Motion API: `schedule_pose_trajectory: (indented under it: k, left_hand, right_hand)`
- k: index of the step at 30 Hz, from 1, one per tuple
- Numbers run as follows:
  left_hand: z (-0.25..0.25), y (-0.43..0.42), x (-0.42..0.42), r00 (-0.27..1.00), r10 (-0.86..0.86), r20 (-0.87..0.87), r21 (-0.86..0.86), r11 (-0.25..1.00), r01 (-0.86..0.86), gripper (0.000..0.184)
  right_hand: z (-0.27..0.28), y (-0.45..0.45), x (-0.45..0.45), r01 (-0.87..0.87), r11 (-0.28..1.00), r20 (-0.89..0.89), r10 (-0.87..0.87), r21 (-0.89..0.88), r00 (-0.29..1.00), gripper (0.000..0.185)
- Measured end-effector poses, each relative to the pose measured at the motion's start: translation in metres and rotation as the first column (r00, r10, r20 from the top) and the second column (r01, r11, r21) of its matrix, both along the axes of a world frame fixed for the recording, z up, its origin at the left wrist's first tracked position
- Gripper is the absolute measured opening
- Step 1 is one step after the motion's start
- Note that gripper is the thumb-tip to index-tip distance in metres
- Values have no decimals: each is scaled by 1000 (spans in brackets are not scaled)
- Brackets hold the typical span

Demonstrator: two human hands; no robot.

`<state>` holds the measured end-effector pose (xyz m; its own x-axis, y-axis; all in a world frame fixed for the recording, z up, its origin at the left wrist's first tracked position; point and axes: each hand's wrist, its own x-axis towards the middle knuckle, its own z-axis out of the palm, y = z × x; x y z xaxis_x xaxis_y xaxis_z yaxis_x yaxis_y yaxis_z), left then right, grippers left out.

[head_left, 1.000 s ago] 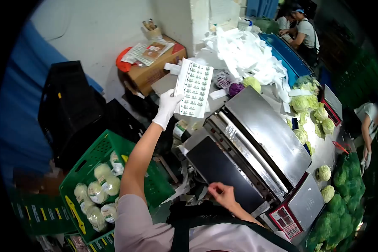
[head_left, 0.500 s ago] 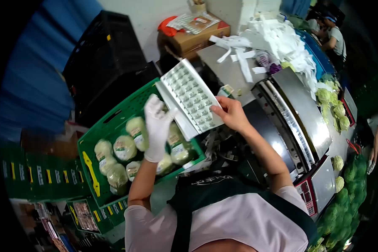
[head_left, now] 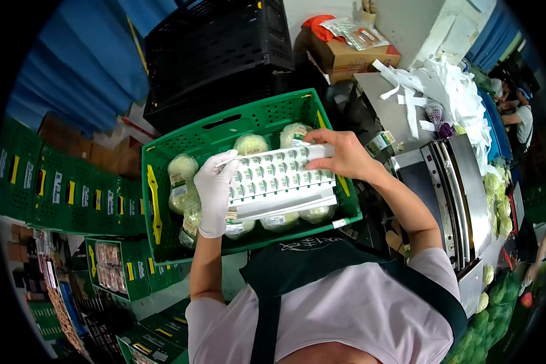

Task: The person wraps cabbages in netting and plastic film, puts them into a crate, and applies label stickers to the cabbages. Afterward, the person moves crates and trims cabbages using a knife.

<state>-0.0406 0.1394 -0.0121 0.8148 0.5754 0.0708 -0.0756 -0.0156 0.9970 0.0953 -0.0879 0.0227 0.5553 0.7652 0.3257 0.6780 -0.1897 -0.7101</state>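
Observation:
My left hand (head_left: 214, 197), in a white glove, pinches the left end of a stack of white label sheets (head_left: 273, 177) printed with rows of small green labels. My bare right hand (head_left: 346, 158) grips the upper right end, thumb on the printed face. The sheets bend lengthwise over a green plastic crate (head_left: 233, 116). Inside it lie several pale-green cabbages in clear wrap, such as one wrapped cabbage (head_left: 250, 144) behind the sheets and another at the left (head_left: 182, 168). The sheets and my left hand hide part of the crate's contents.
A black crate (head_left: 218, 54) stands behind. To the right are a metal wrapping machine (head_left: 461, 188), a heap of white strips (head_left: 449, 91) and a cardboard box (head_left: 352, 57). Green crates (head_left: 73, 188) are stacked at the left. A co-worker (head_left: 520, 118) stands far right.
My view has turned right to left over the crate. The label sheets have swung from steeply tilted to nearly level above the cabbages, and my left hand has closed on their left end.

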Motion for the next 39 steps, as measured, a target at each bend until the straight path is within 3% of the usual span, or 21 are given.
schedule_pose_trajectory:
  k: [4,6,8,11,12,14,15,16,18,20,22,25,27,29,32,34,35,36,37,38,39]
  left_hand:
    - [-9,14,-16,989,112,95,95,988,-121,12]
    - [-12,18,-25,974,220,50,247,942,-226,8]
    - [-15,20,-29,965,254,60,211,942,-261,6]
    - [-16,18,-31,939,329,104,175,923,-343,13]
    - [-17,21,-31,936,337,99,171,921,-349,13]
    - [-20,30,-32,969,241,60,248,936,-249,14]
    - [-21,34,-34,978,207,16,185,961,-207,13]
    - [-18,32,-34,977,213,13,182,960,-212,13]
    - [-7,27,-33,985,159,-68,161,976,-146,13]
    - [-10,25,-29,987,140,-79,131,983,-128,13]
    - [-10,24,-28,988,91,-122,29,996,-88,14]
    - [-14,30,-29,993,49,-109,22,999,-47,14]
    - [-7,23,-30,997,42,-63,1,999,-42,14]
    - [-7,22,-30,999,36,-13,-23,999,-36,15]
    - [-17,26,-32,995,2,-101,-118,993,-14,14]
    - [-20,29,-34,980,57,-190,37,998,-50,14]
    - [-34,43,-39,984,70,-162,102,993,-54,16]
    - [-20,48,-44,950,128,-285,53,992,-118,19]
    - [-4,57,-52,920,149,-361,136,985,-106,21]
    - [-40,85,-64,948,212,-238,309,942,-133,20]
    - [-40,95,-74,960,234,-152,202,958,-201,20]
  right_hand:
    - [-25,21,1,-60,990,21,58,125,998,18]
    - [-22,26,-3,-41,997,33,43,-58,999,24]
    - [-28,33,-6,-51,999,17,51,12,999,32]
    - [-33,35,-9,-97,994,-233,85,-40,969,42]
    - [-33,34,-7,-105,994,-236,91,-45,967,42]
    - [-30,30,6,-313,932,-442,207,-182,873,43]
    - [-31,28,15,-404,902,-418,311,-154,854,38]
    - [-32,29,18,-382,923,-323,349,-43,880,36]
    - [-9,41,10,-266,962,-372,228,-54,900,38]
    - [-1,56,-4,-279,960,-210,274,8,938,37]
    - [-4,68,-15,-291,954,62,296,-69,953,38]
    - [-7,78,-20,-280,957,151,289,-78,945,32]
    - [-21,84,-17,-344,937,262,318,56,911,23]
    - [-28,87,-19,-362,928,229,334,89,914,22]
    - [-32,86,-26,-364,919,201,333,148,921,20]
    - [-27,79,-29,-226,974,-153,226,13,962,19]
    - [-35,77,-25,-60,987,-326,107,152,939,17]
    - [-50,76,-9,153,984,-425,-99,94,900,17]
    - [-60,73,7,315,941,-504,-215,122,837,16]
    - [-79,65,30,416,909,-551,-361,-26,752,18]
    - [-104,56,50,480,877,-351,-460,-36,815,23]
